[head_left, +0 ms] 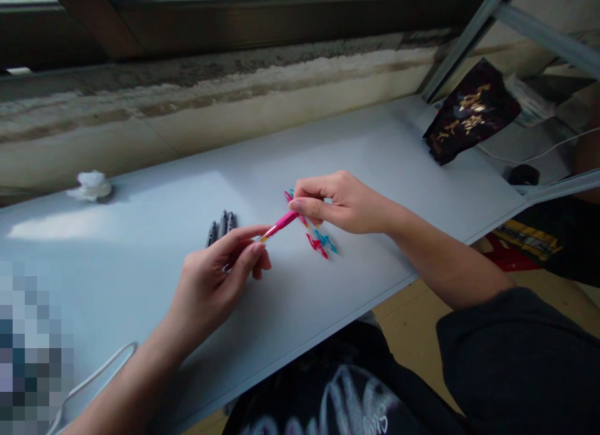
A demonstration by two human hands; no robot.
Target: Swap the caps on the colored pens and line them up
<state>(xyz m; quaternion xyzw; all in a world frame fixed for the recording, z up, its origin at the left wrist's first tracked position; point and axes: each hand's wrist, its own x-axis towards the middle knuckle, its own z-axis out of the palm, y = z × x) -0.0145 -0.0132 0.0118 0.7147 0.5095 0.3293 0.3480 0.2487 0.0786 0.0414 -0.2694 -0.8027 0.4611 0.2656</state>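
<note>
right in the middle of the worktop (356,150), the right hand (342,204) was closed in a firm pinch, thumb and fingers clamped on the upper end of a glossy pink pen (281,224). the pen was up off the surface, slanting between both hands. the left hand (213,285) came in with its fingers half curled, and the index fingertip (257,248) sat at the pen's lower end, though whether it was gripping or only touching couldn't be told.

below lay a jumble of slim red and blue plastic pieces (319,241), too small to name for sure, with dark ribbed grey pens (222,225) bunched just beside the left hand.

the danger here was that narrow, slick barrel: one slack finger could let it slip and scatter that jumble, and rounded bodies could roll on the smooth white top toward the front edge. further off sat a crumpled white tissue (91,186).
</note>
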